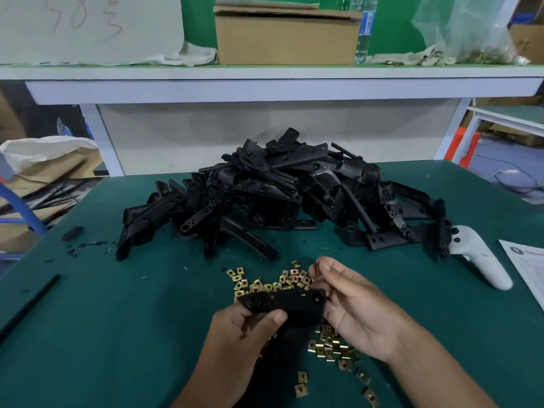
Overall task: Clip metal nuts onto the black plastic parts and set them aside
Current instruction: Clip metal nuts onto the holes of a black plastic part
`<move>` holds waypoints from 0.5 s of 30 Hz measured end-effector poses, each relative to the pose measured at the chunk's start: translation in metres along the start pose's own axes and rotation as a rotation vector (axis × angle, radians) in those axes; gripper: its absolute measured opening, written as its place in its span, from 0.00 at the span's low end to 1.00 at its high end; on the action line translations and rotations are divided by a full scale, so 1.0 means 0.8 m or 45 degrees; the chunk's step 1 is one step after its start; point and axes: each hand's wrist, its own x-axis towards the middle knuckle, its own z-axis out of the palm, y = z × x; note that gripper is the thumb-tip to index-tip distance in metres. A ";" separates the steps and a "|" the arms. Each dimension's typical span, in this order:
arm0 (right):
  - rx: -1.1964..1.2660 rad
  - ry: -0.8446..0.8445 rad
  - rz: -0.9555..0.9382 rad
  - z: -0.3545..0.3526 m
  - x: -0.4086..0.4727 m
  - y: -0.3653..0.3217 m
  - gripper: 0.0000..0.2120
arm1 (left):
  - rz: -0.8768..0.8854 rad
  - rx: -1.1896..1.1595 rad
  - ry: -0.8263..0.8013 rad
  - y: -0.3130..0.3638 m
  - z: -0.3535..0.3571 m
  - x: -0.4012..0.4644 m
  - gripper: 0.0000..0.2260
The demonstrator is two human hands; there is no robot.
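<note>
Brass-coloured nuts [329,346] are lying loose on the green mat [117,319] beneath both hands. The left hand [244,328] is gripping a black plastic part [291,301]; the right hand's [353,307] fingertips appear to be pinching a small nut beside its end — hard to confirm. Misalignment risk: the nut could spring away into the pile of parts [279,195] beyond.

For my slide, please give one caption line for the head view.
Left hand holds a black plastic part over scattered metal nuts; right hand pinches something small beside it.
</note>
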 end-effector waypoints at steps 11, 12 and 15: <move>-0.193 -0.251 0.133 0.007 -0.015 -0.004 0.15 | 0.036 0.003 -0.115 -0.013 0.008 -0.009 0.15; -0.218 -0.264 0.123 0.008 -0.016 -0.003 0.12 | 0.032 -0.005 -0.123 -0.013 0.008 -0.009 0.18; -0.278 -0.296 0.092 0.010 -0.019 -0.001 0.17 | 0.045 -0.026 -0.192 -0.012 0.008 -0.009 0.15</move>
